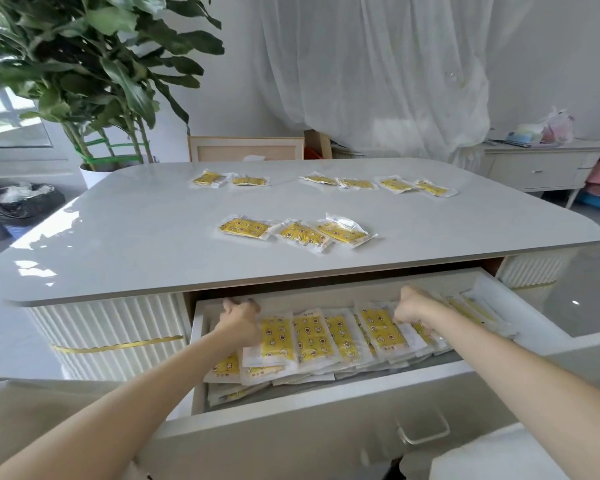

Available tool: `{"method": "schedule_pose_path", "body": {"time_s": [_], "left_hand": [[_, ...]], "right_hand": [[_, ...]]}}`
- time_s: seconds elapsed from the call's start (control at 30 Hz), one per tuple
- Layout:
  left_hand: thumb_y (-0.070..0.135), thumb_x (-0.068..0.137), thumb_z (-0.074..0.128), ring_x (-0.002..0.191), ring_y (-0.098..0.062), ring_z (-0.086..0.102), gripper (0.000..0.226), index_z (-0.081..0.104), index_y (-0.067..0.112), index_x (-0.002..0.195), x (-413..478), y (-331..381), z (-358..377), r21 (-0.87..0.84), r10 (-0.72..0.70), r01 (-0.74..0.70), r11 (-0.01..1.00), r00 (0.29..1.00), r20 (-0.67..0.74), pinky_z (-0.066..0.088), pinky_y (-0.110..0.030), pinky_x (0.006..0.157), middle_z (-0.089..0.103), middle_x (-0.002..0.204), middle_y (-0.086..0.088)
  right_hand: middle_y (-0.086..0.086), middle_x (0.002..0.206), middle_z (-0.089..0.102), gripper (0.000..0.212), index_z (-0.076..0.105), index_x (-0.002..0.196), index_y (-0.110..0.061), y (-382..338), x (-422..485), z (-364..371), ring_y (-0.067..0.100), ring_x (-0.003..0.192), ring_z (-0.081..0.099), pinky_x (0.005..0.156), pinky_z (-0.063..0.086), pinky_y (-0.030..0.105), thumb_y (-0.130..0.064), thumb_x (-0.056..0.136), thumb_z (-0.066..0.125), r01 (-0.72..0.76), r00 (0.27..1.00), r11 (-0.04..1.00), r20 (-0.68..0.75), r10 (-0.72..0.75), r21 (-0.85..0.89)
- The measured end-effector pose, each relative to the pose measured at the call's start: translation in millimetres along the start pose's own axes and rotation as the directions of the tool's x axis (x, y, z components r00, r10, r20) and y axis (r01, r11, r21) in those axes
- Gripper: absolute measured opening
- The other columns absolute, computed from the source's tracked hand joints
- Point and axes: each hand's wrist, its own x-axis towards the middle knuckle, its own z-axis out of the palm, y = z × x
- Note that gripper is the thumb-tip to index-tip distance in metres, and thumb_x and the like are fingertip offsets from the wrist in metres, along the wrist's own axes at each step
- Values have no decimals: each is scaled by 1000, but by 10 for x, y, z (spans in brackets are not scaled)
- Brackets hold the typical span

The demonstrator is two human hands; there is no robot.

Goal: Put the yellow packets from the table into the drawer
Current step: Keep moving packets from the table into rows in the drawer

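The white drawer (343,388) under the table top stands pulled open, filled with overlapping yellow packets (312,337) in clear wrappers. My left hand (240,318) is inside at the drawer's back left, fingers curled round the edge of a packet there. At the back right, my right hand (413,308) reaches in with its fingers curled, pinching a packet among the stack. On the table (136,237), three yellow packets (303,236) lie in a near row. Two more packets (229,179) and several others (378,184) lie along the far side.
The drawer front with its metal handle (423,432) juts toward me. A large potted plant (94,98) and a black-lined bin (21,206) stand at the left. A wooden chair back (246,149) is behind the table, a white sideboard (537,166) at the right.
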Motion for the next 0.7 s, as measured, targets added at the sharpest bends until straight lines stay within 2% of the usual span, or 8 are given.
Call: {"method": "schedule_pose_path", "body": {"time_s": [0.07,0.13,0.23,0.3,0.43,0.57,0.63,0.7], "left_hand": [[14,84,60,134,-35,24,67,30,20,144,-112,6,-2,121,58,-60,991,998,17,37,-36,104,14,144,-18],[29,82,66,139,-36,12,77,26,25,147,-183,50,14,201,155,-174,964,982,108,30,-44,109,10,150,-16],[37,84,65,144,-30,9,82,18,27,151,-223,51,82,358,297,-381,853,916,269,24,-46,115,6,158,-6],[34,92,57,147,-20,11,76,11,27,152,-243,14,121,433,348,-450,781,889,296,22,-38,117,4,160,1],[34,99,43,145,-18,20,64,8,28,152,-289,18,115,456,351,-464,759,882,313,28,-36,115,3,160,7],[39,97,45,140,-19,30,59,23,25,150,-312,129,-62,415,372,-474,777,877,305,30,-38,114,29,154,3],[42,96,44,138,-18,35,54,31,27,146,-412,223,-202,418,383,-477,773,876,292,32,-37,112,36,150,4],[43,95,44,126,-16,47,44,44,31,137,-556,319,-361,429,424,-469,772,883,203,41,-37,104,49,139,8]], "right_hand": [[8,136,51,58,40,141,-10,-62,-21,19,23,115,55,88,49,28,-6,87,61,126,992,990,16,-125,-66],[2,150,38,66,34,147,-17,-130,-87,47,22,129,47,100,44,29,-10,88,62,279,951,955,171,-259,-104],[-1,157,24,71,22,152,-21,-200,-177,114,23,138,36,108,39,37,-18,92,60,361,876,911,409,-256,-201],[0,159,20,70,19,153,-19,-225,-213,138,23,141,31,111,36,38,-18,94,56,390,857,885,452,-247,-255],[3,158,23,61,23,151,-13,-318,-337,66,22,142,30,114,30,33,-10,96,48,458,864,831,377,-333,-316],[0,148,41,49,39,145,-17,-524,-594,-189,19,133,43,109,36,32,-22,97,51,564,807,799,342,-481,-207],[-2,132,58,39,52,134,-22,-578,-711,-343,17,116,58,96,48,32,-27,95,53,571,806,814,263,-530,-108],[-5,106,70,27,61,119,-21,-602,-775,-488,14,88,66,73,51,26,-26,94,53,537,829,841,144,-540,65]]}}
